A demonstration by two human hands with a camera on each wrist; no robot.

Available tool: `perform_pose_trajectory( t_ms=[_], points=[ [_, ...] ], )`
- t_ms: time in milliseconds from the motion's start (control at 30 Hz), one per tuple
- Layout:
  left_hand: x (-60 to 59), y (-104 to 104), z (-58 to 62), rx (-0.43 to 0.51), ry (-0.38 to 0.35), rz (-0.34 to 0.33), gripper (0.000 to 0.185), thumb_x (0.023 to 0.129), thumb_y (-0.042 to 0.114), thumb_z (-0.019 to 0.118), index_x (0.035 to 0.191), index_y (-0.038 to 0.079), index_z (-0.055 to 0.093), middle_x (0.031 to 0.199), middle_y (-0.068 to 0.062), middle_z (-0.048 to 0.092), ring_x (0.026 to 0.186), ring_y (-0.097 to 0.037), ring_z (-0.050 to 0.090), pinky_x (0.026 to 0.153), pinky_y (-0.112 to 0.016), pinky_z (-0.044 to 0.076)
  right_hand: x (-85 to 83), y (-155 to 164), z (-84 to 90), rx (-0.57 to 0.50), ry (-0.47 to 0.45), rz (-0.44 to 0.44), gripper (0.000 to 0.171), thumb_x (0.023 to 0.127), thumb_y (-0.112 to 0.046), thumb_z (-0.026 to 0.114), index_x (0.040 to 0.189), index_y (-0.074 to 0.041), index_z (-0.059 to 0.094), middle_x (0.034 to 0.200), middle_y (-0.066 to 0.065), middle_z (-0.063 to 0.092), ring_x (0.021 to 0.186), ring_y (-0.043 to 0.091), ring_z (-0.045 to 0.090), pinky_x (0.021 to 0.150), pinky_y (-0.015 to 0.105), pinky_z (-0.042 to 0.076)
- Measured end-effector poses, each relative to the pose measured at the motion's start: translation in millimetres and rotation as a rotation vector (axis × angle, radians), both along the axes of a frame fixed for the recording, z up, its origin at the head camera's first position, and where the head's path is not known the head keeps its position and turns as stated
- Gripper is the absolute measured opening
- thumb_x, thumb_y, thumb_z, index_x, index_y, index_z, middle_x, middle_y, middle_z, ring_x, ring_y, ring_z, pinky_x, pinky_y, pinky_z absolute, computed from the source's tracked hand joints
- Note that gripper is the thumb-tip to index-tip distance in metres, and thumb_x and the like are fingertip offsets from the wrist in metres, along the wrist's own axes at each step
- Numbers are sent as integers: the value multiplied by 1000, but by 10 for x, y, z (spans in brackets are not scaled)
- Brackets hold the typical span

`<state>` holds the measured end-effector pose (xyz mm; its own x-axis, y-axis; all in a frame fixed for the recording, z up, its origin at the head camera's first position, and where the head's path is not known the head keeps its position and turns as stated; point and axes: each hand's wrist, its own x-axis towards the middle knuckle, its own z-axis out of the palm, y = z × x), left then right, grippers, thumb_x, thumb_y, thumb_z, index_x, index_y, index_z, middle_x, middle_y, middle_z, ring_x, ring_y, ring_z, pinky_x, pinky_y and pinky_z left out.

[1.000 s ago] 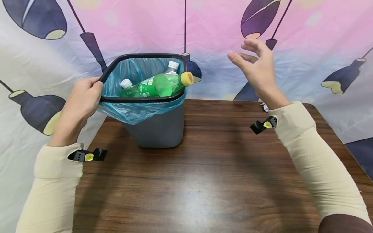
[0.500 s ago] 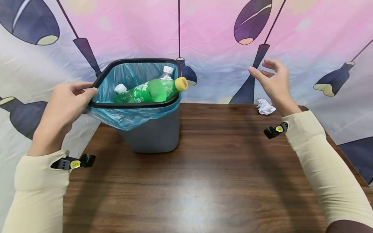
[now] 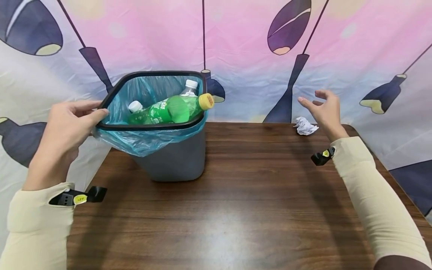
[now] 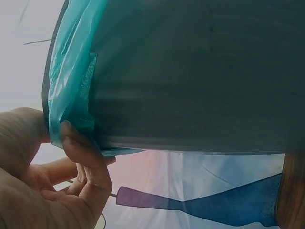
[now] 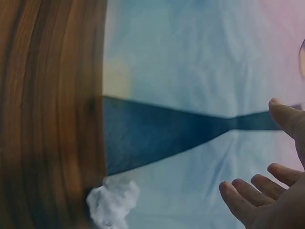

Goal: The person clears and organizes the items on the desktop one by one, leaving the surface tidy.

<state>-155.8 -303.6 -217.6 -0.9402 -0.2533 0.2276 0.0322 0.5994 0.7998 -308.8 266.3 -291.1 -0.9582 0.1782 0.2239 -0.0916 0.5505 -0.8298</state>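
A grey trash bin (image 3: 175, 161) with a black rim stands on the table's left side, lined with a blue plastic bag (image 3: 141, 144) folded over the edge. My left hand (image 3: 64, 131) grips its front left rim, thumb on one side and fingers curled on the other, catching the bag too. Inside lie a green plastic bottle (image 3: 165, 111) with a yellow cap poking past the right rim, and bottles with white caps (image 3: 191, 84). My right hand (image 3: 327, 112) hovers with relaxed fingers and holds nothing. Just left of it, a crumpled white paper ball (image 3: 305, 126) lies at the table's back edge.
The brown wooden table (image 3: 236, 195) extends forward to a patterned cloth backdrop (image 3: 243, 63) right behind it. Another stretch of cloth hangs along the left side, beside the bin. Both wrists carry black straps (image 3: 324, 155).
My right hand has moved right and down, uncovering the paper ball behind it. The left hand stays at the bin's rim, its grip slightly shifted. The whole head view has drifted a little.
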Motion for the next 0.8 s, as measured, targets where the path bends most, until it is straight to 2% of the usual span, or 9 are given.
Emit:
perform_pose_trajectory(
  t_ms=[100, 333, 500, 667, 800],
  points=[
    [-3, -6, -16, 6, -3, 12, 52, 98, 24, 64, 140, -5, 55, 104, 11, 55, 86, -8, 51, 58, -15, 47, -45, 82, -113, 25, -19, -6, 89, 90, -51, 71, 153, 0, 37, 156, 20, 36, 138, 39, 45, 106, 52, 42],
    [-8, 16, -15, 9, -22, 38, 52, 98, 25, 64, 140, -4, 56, 109, 9, 53, 90, -8, 50, 60, -14, 47, -127, 239, -382, 78, -53, -20, 93, 89, -49, 74, 153, 5, 34, 155, 27, 35, 136, 47, 42, 105, 57, 40],
    [-12, 38, -3, 10, -31, 45, 51, 99, 25, 63, 140, -4, 56, 109, 9, 53, 94, -9, 49, 61, -14, 48, -183, 331, -546, 137, -84, -46, 93, 89, -42, 76, 152, 10, 32, 153, 31, 35, 137, 49, 37, 110, 57, 33],
    [-17, 49, 9, 11, -40, 50, 52, 99, 26, 63, 140, -4, 56, 110, 7, 52, 87, -6, 52, 60, -14, 48, -245, 417, -701, 228, -128, -92, 90, 90, -40, 76, 151, 11, 34, 151, 33, 37, 140, 50, 33, 113, 59, 27],
    [-15, 61, 20, 0, -53, 57, 51, 99, 27, 62, 141, -2, 56, 111, 6, 51, 85, -5, 53, 61, -13, 48, -301, 436, -856, 278, -133, -120, 87, 89, -36, 77, 149, 13, 36, 148, 35, 39, 137, 53, 34, 111, 62, 26]
  ],
)
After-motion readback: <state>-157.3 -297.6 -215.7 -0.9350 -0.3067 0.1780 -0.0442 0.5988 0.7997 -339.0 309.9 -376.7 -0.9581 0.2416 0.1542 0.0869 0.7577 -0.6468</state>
